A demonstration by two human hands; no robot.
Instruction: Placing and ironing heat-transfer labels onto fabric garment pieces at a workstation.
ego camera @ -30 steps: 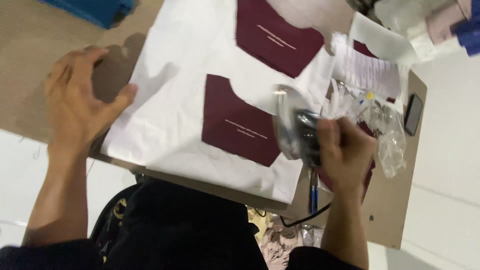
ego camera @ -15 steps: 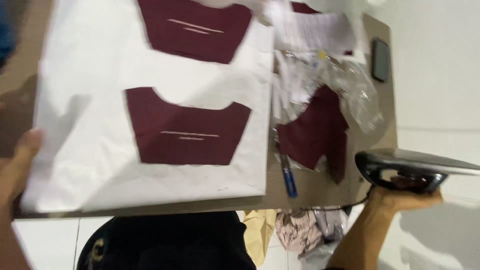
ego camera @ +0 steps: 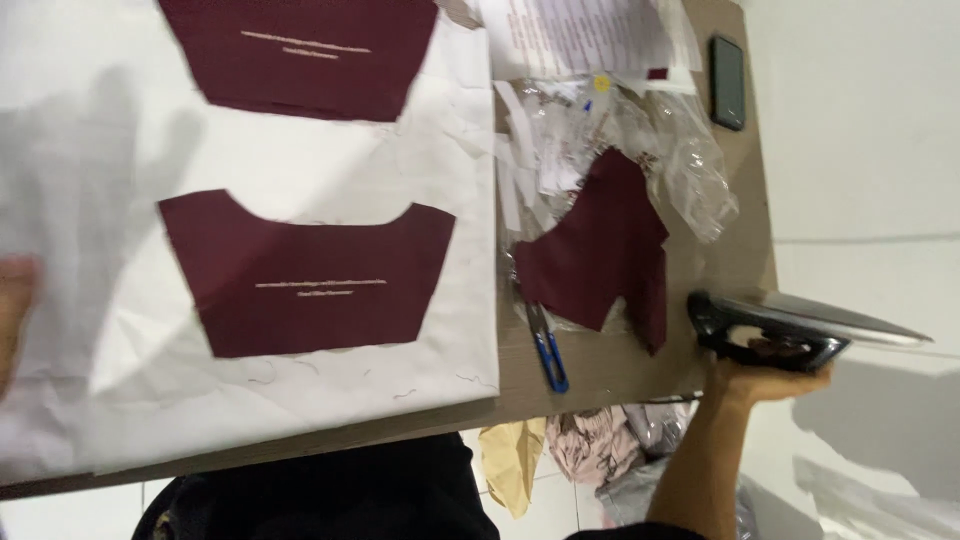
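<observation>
R hand (ego camera: pixel 765 365) out to the right, forearm angled up from bottom of frame, fingers curled shut round a grip, wrist bent. L hand (ego camera: pixel 12 315) only partly in view at far left edge, blurred, fingers' pose can't be told.

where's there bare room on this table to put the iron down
Bare board shows in the strip along the near edge, between the blue snips and the iron in the right hand, and beside the phone. The white sheet has open margins around the maroon pieces. The plastic and paper scraps are crowded.
</observation>
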